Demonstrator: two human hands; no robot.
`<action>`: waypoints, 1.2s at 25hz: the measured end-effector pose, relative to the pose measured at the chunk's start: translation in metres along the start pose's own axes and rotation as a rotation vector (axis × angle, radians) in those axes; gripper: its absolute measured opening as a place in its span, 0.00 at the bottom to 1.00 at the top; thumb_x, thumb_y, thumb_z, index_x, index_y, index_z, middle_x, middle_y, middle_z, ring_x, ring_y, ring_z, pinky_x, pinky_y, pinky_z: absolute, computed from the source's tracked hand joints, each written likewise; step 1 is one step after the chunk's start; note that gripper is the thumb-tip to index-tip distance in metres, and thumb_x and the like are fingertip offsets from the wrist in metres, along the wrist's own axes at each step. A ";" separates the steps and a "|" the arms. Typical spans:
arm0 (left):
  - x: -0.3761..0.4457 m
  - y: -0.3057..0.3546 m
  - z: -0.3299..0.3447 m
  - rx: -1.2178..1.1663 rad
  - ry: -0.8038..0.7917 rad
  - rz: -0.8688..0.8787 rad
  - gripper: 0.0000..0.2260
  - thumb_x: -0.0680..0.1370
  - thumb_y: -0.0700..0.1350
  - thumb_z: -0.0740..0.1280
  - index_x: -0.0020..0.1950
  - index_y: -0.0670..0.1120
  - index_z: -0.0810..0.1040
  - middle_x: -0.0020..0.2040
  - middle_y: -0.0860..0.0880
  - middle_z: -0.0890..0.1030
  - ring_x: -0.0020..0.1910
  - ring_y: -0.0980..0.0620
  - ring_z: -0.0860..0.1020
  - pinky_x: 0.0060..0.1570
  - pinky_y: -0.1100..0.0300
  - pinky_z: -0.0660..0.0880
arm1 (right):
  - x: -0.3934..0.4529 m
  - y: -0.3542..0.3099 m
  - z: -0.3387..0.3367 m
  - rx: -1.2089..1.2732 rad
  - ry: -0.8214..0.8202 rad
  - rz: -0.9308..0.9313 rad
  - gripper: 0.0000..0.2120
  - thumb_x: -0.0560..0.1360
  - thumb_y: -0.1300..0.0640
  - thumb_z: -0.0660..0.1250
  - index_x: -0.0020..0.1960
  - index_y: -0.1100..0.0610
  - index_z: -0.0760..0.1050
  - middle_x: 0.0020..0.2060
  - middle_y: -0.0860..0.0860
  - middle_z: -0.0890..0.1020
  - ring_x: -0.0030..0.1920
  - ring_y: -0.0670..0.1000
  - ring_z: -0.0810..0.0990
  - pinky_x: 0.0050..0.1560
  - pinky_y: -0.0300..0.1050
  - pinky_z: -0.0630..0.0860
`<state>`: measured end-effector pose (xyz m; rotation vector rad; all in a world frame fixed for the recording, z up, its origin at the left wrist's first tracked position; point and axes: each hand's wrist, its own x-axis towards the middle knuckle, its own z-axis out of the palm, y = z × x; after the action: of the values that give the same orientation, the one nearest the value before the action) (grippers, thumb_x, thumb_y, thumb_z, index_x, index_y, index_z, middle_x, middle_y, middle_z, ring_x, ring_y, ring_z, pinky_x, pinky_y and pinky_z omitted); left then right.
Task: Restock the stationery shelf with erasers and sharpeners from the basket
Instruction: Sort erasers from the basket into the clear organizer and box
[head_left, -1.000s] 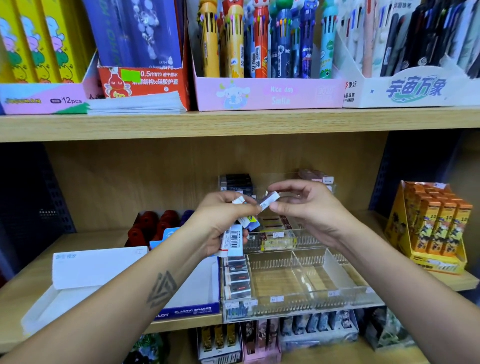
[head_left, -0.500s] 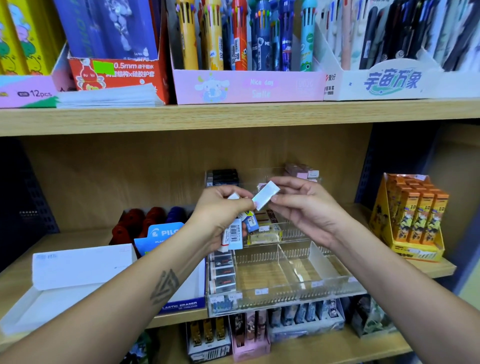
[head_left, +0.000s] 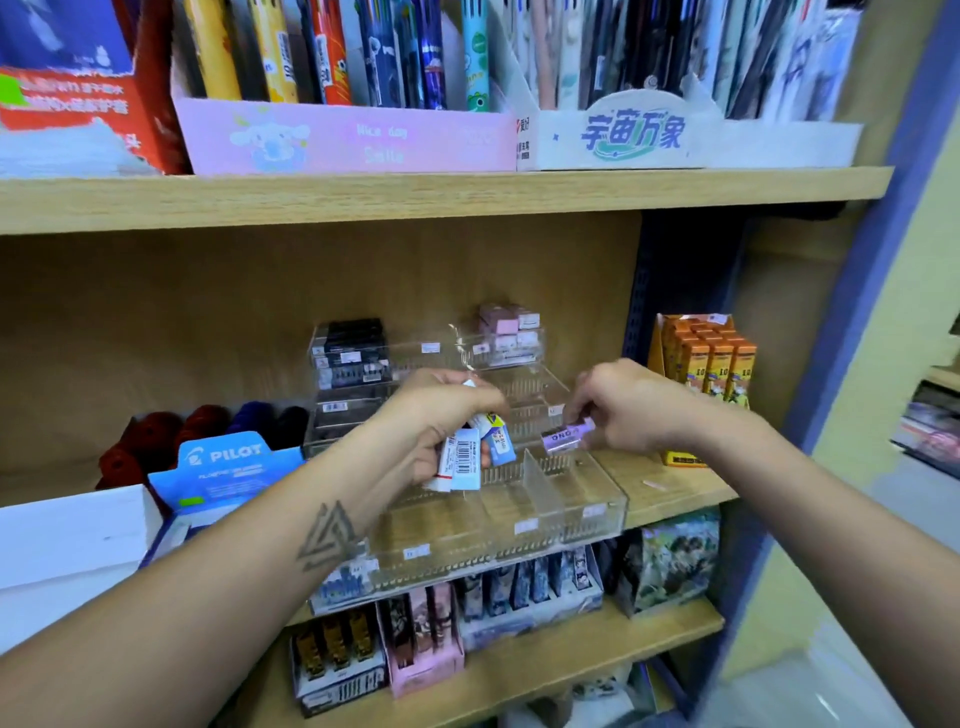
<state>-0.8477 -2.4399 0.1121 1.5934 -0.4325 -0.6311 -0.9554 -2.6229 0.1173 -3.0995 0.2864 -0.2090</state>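
Observation:
My left hand (head_left: 434, 415) grips a bunch of small erasers (head_left: 470, 457), white and blue, with a barcode label showing. My right hand (head_left: 626, 405) pinches a single purple eraser (head_left: 566, 436) and holds it over the right part of the clear tiered organizer (head_left: 571, 519) on the middle shelf. The organizer's front compartments show bare bottoms; its back tiers hold black erasers (head_left: 353, 353) and pink erasers (head_left: 506, 327). No basket is in view.
A blue Pilot eraser box (head_left: 228, 467) and a white box (head_left: 72, 540) sit left of the organizer. An orange display box (head_left: 704, 358) stands at the right. Pen boxes (head_left: 343, 135) line the upper shelf; small packs (head_left: 426, 639) fill the lower one.
My right hand drew away from the left and moved right and down to the organizer, now pinching a purple eraser. The view shifted up and to the right.

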 end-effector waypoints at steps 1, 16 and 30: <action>-0.001 -0.001 0.001 0.003 0.002 -0.011 0.07 0.70 0.31 0.74 0.47 0.37 0.82 0.35 0.36 0.79 0.22 0.47 0.75 0.23 0.59 0.75 | 0.000 -0.001 0.006 -0.020 -0.038 0.029 0.12 0.72 0.57 0.75 0.55 0.51 0.82 0.50 0.48 0.81 0.47 0.48 0.77 0.46 0.40 0.75; -0.003 -0.011 -0.007 -0.008 -0.052 -0.039 0.15 0.71 0.32 0.74 0.57 0.32 0.80 0.36 0.35 0.81 0.23 0.46 0.76 0.24 0.60 0.75 | -0.004 -0.033 0.042 -0.250 -0.153 0.006 0.05 0.74 0.62 0.69 0.47 0.53 0.79 0.43 0.50 0.79 0.39 0.52 0.75 0.36 0.41 0.67; 0.002 -0.017 -0.020 -0.149 -0.093 -0.104 0.05 0.73 0.35 0.73 0.46 0.38 0.79 0.33 0.37 0.79 0.23 0.46 0.76 0.23 0.59 0.75 | -0.001 -0.052 0.008 1.061 -0.115 0.073 0.17 0.73 0.69 0.72 0.59 0.56 0.76 0.45 0.58 0.86 0.44 0.53 0.86 0.44 0.43 0.82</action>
<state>-0.8351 -2.4231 0.0955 1.4555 -0.3644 -0.8011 -0.9459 -2.5712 0.1112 -2.0380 0.1896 -0.1177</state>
